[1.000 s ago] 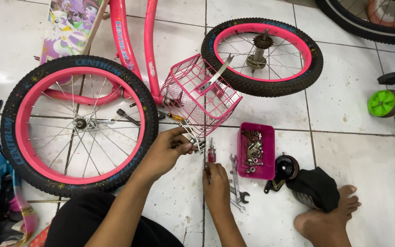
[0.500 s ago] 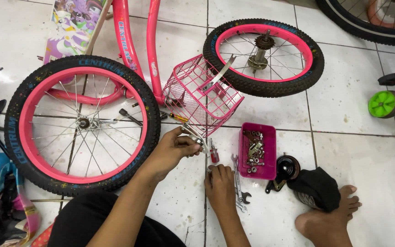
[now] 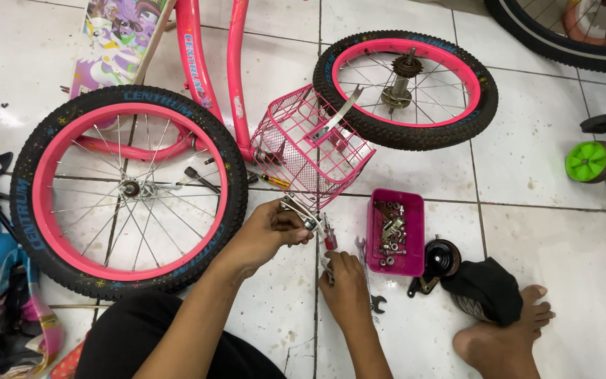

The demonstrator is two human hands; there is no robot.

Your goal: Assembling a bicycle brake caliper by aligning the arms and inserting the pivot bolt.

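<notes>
Just below the pink basket [image 3: 313, 144], the left hand [image 3: 268, 231] pinches a small metal bracket [image 3: 297, 208] lying slantwise, while the right hand [image 3: 341, 281], directly beneath it, grips a red-handled tool [image 3: 330, 241] pointing upward to it.

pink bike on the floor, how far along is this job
Done: one pink wheel sits in the pink frame, and a pink basket lies against it. In hand: the left hand holds a small metal part, while the right hand works a red-handled tool on it. Left: the second wheel lies loose on the tiles, and the pink tray holds unused nuts and bolts.
</notes>
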